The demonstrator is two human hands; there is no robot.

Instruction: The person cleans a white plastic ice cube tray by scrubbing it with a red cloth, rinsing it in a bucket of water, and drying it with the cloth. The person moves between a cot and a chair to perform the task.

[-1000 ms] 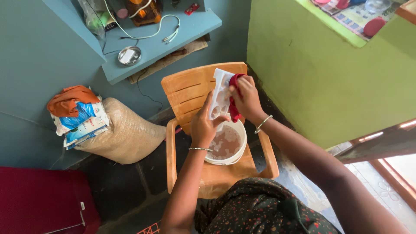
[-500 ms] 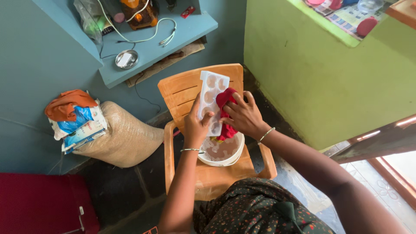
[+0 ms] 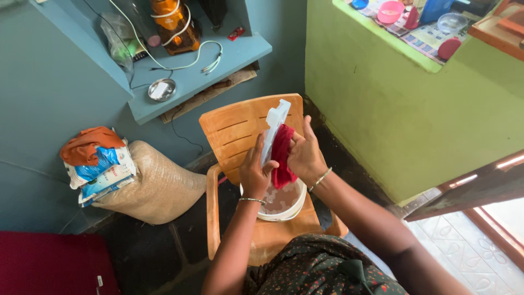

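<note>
while two hands [image 3: 256, 172] [image 3: 303, 155] work, one tray [image 3: 272, 129], one cloth [image 3: 281, 155].

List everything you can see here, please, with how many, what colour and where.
tray: one, white, held edge-on above the bucket
cloth: one, red, pressed against the tray
bucket: one, white, holding water, on the chair seat
chair: one, orange plastic, by the green wall
sack: one, beige, on the floor
packets: stack, blue-white, atop the sack
steel dish: one, silver, blue shelf
left hand: grips the tray
right hand: holds the cloth
</note>
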